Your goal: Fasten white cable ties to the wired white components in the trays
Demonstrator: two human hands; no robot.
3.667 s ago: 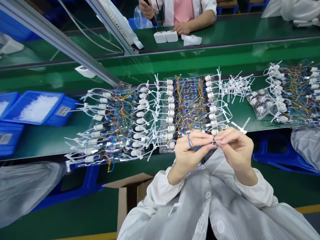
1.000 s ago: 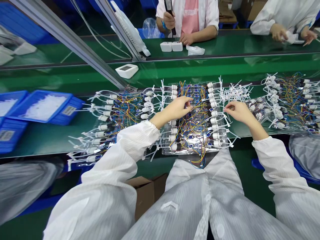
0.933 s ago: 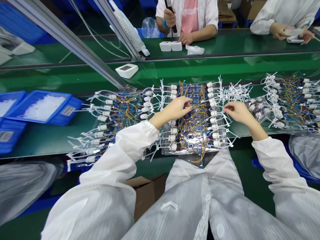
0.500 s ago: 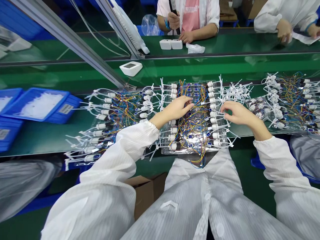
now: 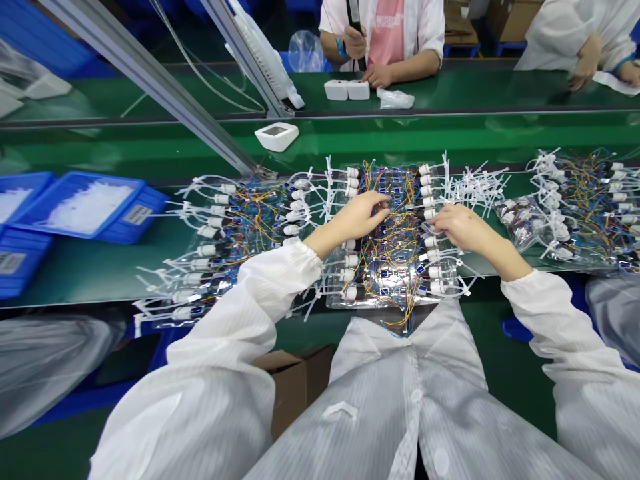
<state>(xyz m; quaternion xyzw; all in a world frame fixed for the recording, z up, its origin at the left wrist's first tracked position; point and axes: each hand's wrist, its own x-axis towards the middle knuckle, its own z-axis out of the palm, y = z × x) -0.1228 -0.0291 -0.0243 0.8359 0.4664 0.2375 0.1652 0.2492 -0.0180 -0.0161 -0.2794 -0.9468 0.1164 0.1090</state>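
At the middle of the tabletop [image 5: 110, 270]: our middle batch of wired parts [image 5: 393, 257] lies right in front of us on clear plastic, two columns of white caps with yellow, blue and red wires tangled between them.
Left hand [image 5: 363, 213]: we have it over the far half of that batch, fingers curled, thumb a little apart from the forefinger; we cannot tell whether it grasps a wire.
Right hand [image 5: 463, 227]: we have it at the batch's right column, thumb and fingertips close together beside a cap; what lies there is too small for us to say whether it is pinched.
Wire bundle [image 5: 401, 323]: it pokes out past the near edge of the plastic, towards our lap.
Plastic ties [image 5: 475, 187]: a loose white pile sits just beyond our right hand.
Left batch [image 5: 250, 220]: similar capped parts and wires, near the blue bin [image 5: 117, 230] of white pieces.
Right side: a clear bag [image 5: 520, 217] of parts lies beside the right batch [image 5: 595, 207].
Far ledge: a white device [image 5: 277, 137] with a grey screen stands right of the metal post [image 5: 165, 87].
Across from us: a co-worker's hand [image 5: 354, 43] grips a dark tool near two white boxes [image 5: 336, 90].
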